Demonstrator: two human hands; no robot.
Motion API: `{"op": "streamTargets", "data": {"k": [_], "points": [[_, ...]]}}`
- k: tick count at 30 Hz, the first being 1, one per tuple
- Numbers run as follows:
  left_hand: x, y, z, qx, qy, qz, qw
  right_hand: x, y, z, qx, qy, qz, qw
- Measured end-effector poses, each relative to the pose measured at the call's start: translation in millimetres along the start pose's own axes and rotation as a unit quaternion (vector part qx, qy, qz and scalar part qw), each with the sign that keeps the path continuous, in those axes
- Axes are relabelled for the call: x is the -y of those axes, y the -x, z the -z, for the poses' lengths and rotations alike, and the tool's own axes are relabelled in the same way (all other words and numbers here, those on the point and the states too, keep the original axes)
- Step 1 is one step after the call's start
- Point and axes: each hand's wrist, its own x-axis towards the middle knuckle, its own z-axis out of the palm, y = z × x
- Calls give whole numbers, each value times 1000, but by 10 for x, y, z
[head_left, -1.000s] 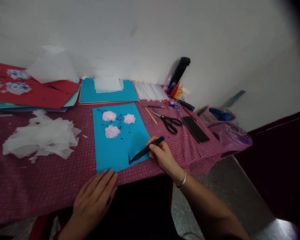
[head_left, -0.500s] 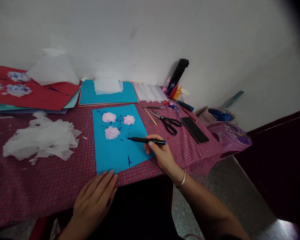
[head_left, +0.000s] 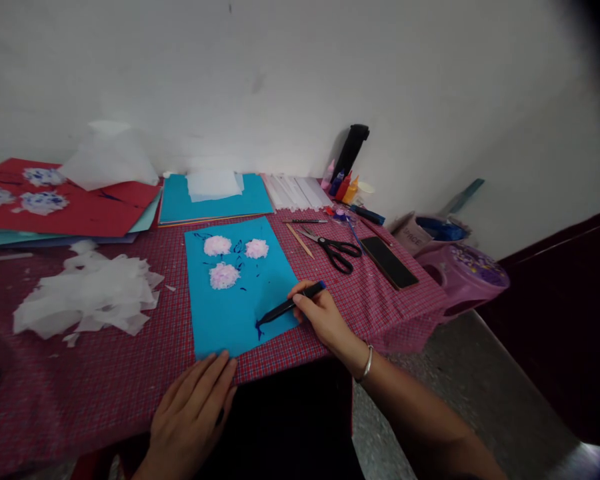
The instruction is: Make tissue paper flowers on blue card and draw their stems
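Note:
My right hand grips a black marker with a blue end. Its tip meets a dark blue mark near the lower right of a blue sheet of paper. Three pale pink fluffy tissue blossoms sit on the upper part of the sheet, with dark blue leaf-like strokes drawn around them. Flat at the sheet's lower left edge lies my left hand, fingers stretched out, holding nothing.
Torn white tissue strips are heaped at left, with red decorated paper behind. Right of the sheet lie black-handled scissors, a wooden stick and a phone. Small paint bottles stand by the wall. A pink stool is beyond the table.
My right hand has brought the marker tip down from mid-sheet to the lower dark blue mark, and the marker is now more tilted. My left hand stays at the edge. The view has shifted slightly.

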Motion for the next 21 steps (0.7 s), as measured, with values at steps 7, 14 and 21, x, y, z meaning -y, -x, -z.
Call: {"op": "streamTargets", "data": {"k": [7,14,21], "points": [[-2,-18,8,3,2,7,1000,-27,-28,-4,-31,-12,40,999],[-3,-28,-3,-14,12,10,1000,-9,-33,40,-18,-37,52,998],[50,-27,-16,-21,-7,-14,1000,320,-421,84,-76,-69,99,990]]}}
